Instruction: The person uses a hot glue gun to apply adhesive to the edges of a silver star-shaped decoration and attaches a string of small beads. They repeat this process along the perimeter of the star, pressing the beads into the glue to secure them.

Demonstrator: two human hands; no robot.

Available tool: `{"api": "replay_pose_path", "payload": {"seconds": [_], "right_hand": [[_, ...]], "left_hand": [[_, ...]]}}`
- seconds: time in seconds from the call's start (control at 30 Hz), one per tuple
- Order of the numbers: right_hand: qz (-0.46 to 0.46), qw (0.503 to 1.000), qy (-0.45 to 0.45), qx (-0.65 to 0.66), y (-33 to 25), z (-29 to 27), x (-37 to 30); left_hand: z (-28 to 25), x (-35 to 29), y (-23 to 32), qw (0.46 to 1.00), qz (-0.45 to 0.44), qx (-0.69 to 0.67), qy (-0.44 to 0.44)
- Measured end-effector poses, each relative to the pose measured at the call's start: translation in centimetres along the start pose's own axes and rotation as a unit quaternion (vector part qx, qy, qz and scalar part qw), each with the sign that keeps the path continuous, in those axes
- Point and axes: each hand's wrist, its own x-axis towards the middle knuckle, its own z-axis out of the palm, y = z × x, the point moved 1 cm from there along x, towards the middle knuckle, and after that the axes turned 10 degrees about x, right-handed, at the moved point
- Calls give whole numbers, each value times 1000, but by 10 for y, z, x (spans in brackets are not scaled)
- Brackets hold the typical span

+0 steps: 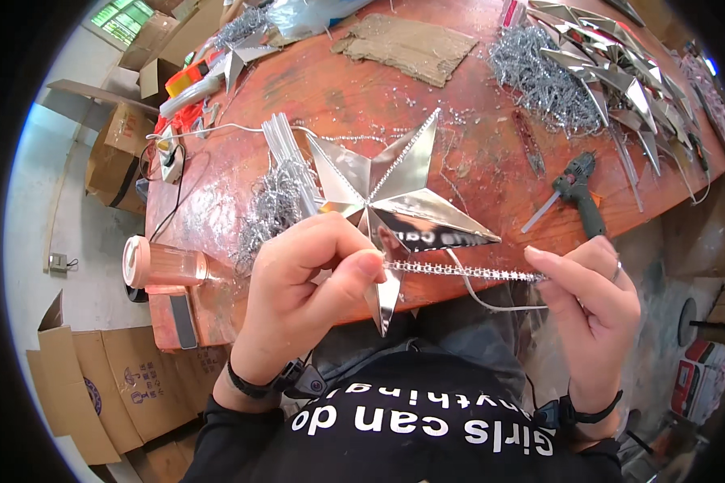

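Observation:
A sparkling rhinestone chain (463, 273) is stretched nearly level between my two hands. My left hand (314, 282) pinches its left end between thumb and forefinger. At its right end, my right hand (592, 294) holds the chain in its fingertips. Just behind the chain lies a shiny silver folded star (411, 189) on the red table. Rows of the same stones run along its upper and upper left ridges. My left hand covers part of the star's lower left side. The lower point (387, 302) reaches toward the table's near edge.
A green glue gun (576, 189) lies right of the star. Silver tinsel (532, 76) and stacked silver stars (620, 72) crowd the far right. Clear sticks (286, 141) lie left, near a power strip (167, 157). A lidded cup (165, 264) and a phone (183, 319) sit front left.

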Motion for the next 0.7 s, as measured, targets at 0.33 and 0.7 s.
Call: {"api": "replay_pose_path", "payload": {"seconds": [0.33, 0.7], "right_hand": [[174, 983, -41, 49, 28, 11, -11], [76, 991, -90, 63, 29, 28, 18]], "left_hand": [[11, 7, -17, 954, 207, 212, -42], [4, 41, -35, 948, 95, 303, 11]]}}
